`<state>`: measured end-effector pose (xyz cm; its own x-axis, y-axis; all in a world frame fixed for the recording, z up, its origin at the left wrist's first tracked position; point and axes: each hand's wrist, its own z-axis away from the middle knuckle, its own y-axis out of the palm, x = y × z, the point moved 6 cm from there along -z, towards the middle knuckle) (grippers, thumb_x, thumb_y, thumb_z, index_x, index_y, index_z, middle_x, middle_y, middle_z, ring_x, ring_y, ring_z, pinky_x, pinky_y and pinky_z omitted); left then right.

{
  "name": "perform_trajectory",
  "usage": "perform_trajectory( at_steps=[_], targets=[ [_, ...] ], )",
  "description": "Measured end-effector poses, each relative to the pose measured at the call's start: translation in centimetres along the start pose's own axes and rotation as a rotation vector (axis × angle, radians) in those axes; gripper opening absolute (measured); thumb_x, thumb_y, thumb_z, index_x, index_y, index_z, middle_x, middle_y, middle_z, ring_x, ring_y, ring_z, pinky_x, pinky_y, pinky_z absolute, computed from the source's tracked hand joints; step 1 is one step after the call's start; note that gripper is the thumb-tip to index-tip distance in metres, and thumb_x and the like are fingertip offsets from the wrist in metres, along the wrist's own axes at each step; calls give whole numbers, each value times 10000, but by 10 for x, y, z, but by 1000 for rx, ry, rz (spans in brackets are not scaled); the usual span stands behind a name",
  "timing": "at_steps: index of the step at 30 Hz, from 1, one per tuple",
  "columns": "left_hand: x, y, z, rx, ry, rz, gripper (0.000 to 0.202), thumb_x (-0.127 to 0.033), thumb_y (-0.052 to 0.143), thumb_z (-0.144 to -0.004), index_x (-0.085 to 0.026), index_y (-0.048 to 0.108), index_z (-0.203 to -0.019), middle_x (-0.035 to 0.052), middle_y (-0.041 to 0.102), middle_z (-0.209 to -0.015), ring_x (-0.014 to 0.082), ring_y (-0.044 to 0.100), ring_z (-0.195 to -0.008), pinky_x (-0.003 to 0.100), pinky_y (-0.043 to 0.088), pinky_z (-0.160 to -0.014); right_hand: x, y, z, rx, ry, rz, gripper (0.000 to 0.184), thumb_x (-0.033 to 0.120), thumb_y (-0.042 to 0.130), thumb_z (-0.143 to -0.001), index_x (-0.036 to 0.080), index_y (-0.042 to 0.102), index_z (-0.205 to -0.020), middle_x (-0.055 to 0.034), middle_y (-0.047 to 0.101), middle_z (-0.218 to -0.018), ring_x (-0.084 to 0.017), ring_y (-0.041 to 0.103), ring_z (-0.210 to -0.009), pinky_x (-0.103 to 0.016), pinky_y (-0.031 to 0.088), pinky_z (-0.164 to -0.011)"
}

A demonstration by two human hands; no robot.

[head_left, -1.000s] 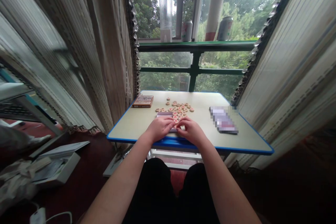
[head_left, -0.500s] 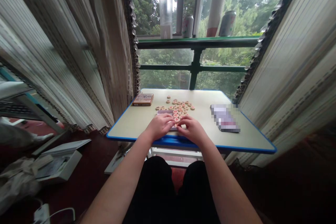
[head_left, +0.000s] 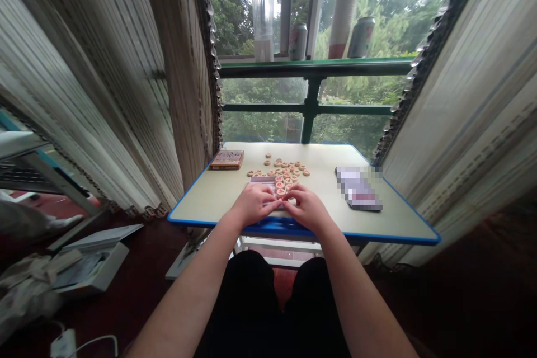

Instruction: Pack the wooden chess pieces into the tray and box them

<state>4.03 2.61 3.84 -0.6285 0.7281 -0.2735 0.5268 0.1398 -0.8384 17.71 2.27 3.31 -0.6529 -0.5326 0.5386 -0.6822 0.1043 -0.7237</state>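
Observation:
An open, shallow box lies near the table's front edge, partly covered by my hands. Along its right side runs a column of round wooden Chinese chess pieces with red characters. My left hand rests over the box, fingers bent and tips closed together at the near end of that column. From the right, my right hand meets it, thumb and fingers pinched at the same spot. Whatever lies between the fingertips is hidden. Just beyond the box, several loose chess pieces are scattered.
A printed box sits at the table's back left. On the right lies a blurred-out flat item. The table has a blue edge. Cans stand on the window ledge, and curtains hang on both sides.
My fingertips have drawn closer together at the column's near end, covering the piece that showed between them. The view has shifted slightly; the loose pieces lie as before.

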Motion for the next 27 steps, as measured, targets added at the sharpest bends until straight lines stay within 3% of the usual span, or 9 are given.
perform_trajectory(
  at_steps=[11, 21, 27],
  targets=[
    [3, -3, 2, -50, -30, 23, 254, -363, 527, -849, -231, 745, -855, 37, 699, -850, 169, 619, -810, 313, 439, -797, 1, 1, 0, 7, 0, 2, 149, 241, 571, -773, 198, 714, -764, -52, 602, -936, -129, 558, -721, -266, 469, -696],
    [2, 0, 2, -12, 6, 76, 236, -353, 545, -835, -243, 745, -893, 35, 689, -841, 156, 624, -771, 297, 475, -779, 0, 0, 1, 2, -14, -6, 148, 234, 575, -762, 210, 721, -754, -49, 611, -918, -145, 580, -775, -263, 474, -699],
    [4, -4, 4, -115, -26, 34, 187, -276, 574, -797, -220, 740, -864, 48, 698, -887, 182, 625, -854, 320, 473, -821, -9, -6, 0, -121, 71, -56, 180, 235, 533, -779, 201, 709, -766, -48, 618, -893, -154, 588, -763, -289, 466, -740]
  ],
)
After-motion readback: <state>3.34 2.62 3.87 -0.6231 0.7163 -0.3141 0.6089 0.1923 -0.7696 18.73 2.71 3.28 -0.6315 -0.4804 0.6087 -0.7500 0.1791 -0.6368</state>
